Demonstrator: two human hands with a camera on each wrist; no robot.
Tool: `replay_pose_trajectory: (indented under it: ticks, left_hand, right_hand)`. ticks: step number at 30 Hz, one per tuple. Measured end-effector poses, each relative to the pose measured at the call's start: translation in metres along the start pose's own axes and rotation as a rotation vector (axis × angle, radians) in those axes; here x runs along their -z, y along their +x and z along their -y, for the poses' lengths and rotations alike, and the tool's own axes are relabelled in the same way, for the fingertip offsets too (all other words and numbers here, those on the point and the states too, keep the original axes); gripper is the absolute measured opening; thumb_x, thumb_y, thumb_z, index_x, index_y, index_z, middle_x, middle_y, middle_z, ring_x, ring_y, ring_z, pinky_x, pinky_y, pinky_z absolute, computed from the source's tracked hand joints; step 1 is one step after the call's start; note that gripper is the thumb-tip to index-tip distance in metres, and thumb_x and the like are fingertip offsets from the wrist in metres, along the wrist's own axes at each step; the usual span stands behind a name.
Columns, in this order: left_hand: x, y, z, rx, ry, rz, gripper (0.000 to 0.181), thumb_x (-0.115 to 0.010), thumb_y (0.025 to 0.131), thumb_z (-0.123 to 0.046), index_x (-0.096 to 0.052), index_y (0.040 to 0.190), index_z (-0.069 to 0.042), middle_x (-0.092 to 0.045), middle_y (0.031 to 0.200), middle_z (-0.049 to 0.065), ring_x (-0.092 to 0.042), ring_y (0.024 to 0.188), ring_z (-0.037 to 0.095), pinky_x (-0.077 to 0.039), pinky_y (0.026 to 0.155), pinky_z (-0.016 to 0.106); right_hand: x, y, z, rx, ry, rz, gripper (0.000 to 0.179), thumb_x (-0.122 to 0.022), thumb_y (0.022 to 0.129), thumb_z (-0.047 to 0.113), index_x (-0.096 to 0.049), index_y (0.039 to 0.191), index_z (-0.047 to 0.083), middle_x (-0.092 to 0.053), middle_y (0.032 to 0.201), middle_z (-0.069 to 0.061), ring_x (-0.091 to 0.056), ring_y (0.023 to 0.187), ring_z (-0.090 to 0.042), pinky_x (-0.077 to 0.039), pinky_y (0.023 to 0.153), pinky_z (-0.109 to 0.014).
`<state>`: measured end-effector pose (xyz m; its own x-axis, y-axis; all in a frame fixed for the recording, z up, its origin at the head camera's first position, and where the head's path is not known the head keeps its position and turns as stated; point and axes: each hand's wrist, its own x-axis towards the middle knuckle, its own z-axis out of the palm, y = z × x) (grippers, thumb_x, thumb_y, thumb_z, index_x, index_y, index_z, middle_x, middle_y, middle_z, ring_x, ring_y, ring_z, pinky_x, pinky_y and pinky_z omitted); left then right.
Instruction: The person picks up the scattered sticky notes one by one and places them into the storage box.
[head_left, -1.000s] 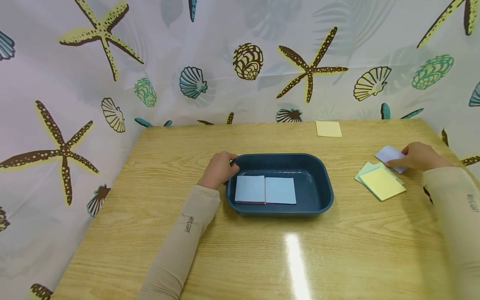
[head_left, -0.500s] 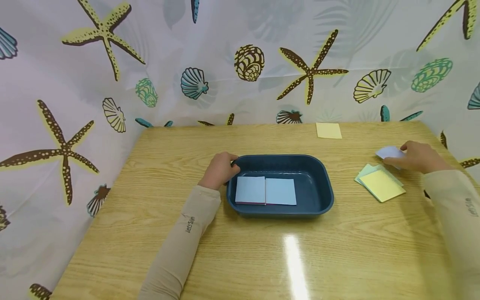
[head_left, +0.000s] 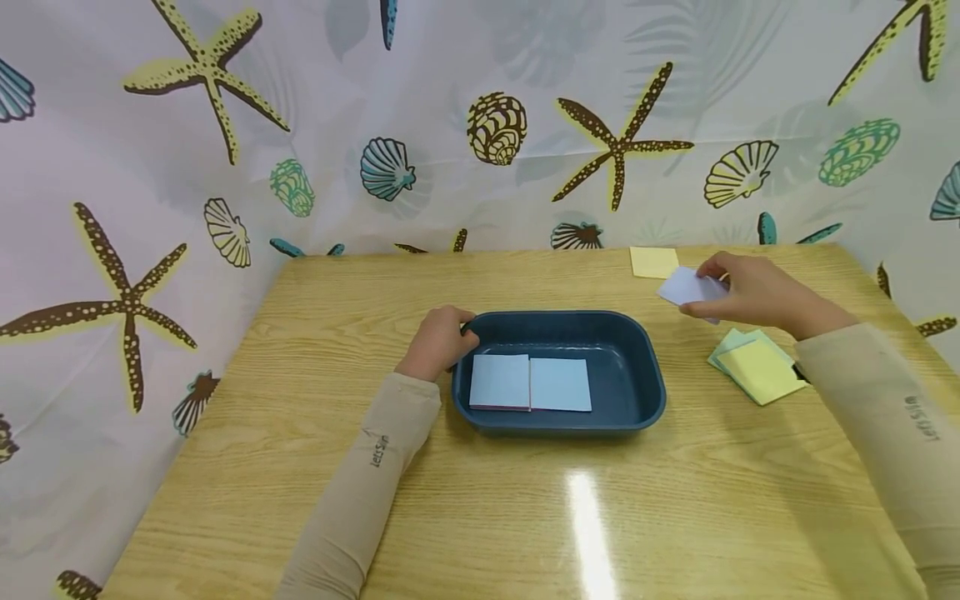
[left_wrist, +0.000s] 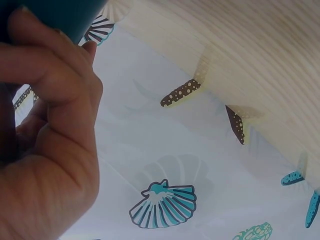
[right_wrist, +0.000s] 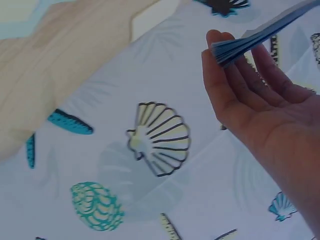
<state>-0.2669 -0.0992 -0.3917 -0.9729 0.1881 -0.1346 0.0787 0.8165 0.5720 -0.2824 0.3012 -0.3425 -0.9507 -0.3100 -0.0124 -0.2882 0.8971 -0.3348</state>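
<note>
My left hand [head_left: 438, 343] grips the left end of a dark blue plastic tub [head_left: 558, 423], thumb over the rim. In the left wrist view its curled fingers [left_wrist: 55, 65] meet the tub wall. Two pads of light blue sticky notes [head_left: 561, 385] lie side by side in the tub's left part. Over the table, right of the tub, my right hand [head_left: 757, 292] pinches a pale lilac pad of sticky notes [head_left: 688, 287] between thumb and fingers. Its layered sheet edges [right_wrist: 235, 51] show in the right wrist view.
Yellow and pale green sticky notes [head_left: 761, 371] lie overlapping right of the tub, partly behind the right sleeve. A small black object shows beside them. A single yellow pad [head_left: 654, 262] lies at the back edge, by a shell-patterned cloth [head_left: 450, 75].
My right hand has lifted the lilac pad from beside the yellow and green notes and carried it left, toward the tub. My left hand stays on the tub.
</note>
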Motion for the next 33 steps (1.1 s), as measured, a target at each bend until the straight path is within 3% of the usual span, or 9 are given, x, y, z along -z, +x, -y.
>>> replay_pose_trajectory:
  ticks: [8, 17, 23, 28, 33]
  left_hand:
    - [-0.001, 0.0, 0.003, -0.02, -0.001, -0.011, 0.043, -0.054, 0.09, -0.003, -0.057, 0.133, -0.002, -0.067, 0.093, 0.015, -0.048, 0.042, 0.013, -0.043, 0.043, 0.022]
    - [-0.001, 0.001, 0.002, -0.015, 0.004, -0.011, 0.043, -0.054, 0.09, -0.003, -0.057, 0.133, -0.002, -0.067, 0.097, 0.015, -0.048, 0.044, 0.012, -0.043, 0.044, 0.022]
    - [0.0, -0.001, 0.001, -0.017, -0.004, -0.011, 0.043, -0.053, 0.09, -0.002, -0.057, 0.133, -0.002, -0.066, 0.09, 0.014, -0.047, 0.043, 0.012, -0.043, 0.044, 0.022]
    - [-0.001, -0.001, 0.002, -0.019, -0.006, -0.015, 0.043, -0.053, 0.09, -0.002, -0.057, 0.133, -0.001, -0.064, 0.076, 0.011, -0.046, 0.041, 0.012, -0.041, 0.043, 0.021]
    - [-0.002, -0.001, 0.002, -0.019, -0.009, -0.009, 0.043, -0.054, 0.09, -0.003, -0.056, 0.133, -0.001, -0.061, 0.068, 0.008, -0.045, 0.04, 0.012, -0.04, 0.042, 0.021]
  right_hand:
    - [-0.005, 0.003, 0.071, 0.21, 0.02, 0.015, 0.056, -0.079, 0.075, 0.037, -0.059, 0.112, 0.001, -0.063, 0.111, -0.017, -0.058, 0.087, -0.025, -0.048, 0.073, -0.039]
    - [-0.034, 0.018, 0.118, 0.43, -0.06, 0.174, 0.043, -0.075, 0.073, 0.036, -0.057, 0.096, 0.003, -0.057, 0.086, -0.004, -0.05, 0.071, -0.016, -0.042, 0.061, -0.029]
    - [-0.056, 0.026, 0.137, 0.453, -0.182, 0.309, 0.035, -0.073, 0.072, 0.032, -0.055, 0.083, 0.005, -0.049, 0.076, -0.003, -0.047, 0.068, -0.017, -0.04, 0.059, -0.029]
    - [-0.071, 0.03, 0.149, 0.477, -0.312, 0.384, 0.049, -0.073, 0.075, 0.036, -0.063, 0.1, -0.005, -0.058, 0.085, -0.008, -0.051, 0.075, -0.019, -0.05, 0.069, -0.033]
    - [-0.083, 0.033, 0.153, 0.481, -0.343, 0.423, 0.06, -0.074, 0.076, 0.038, -0.062, 0.113, -0.008, -0.061, 0.096, -0.011, -0.053, 0.079, -0.02, -0.051, 0.077, -0.035]
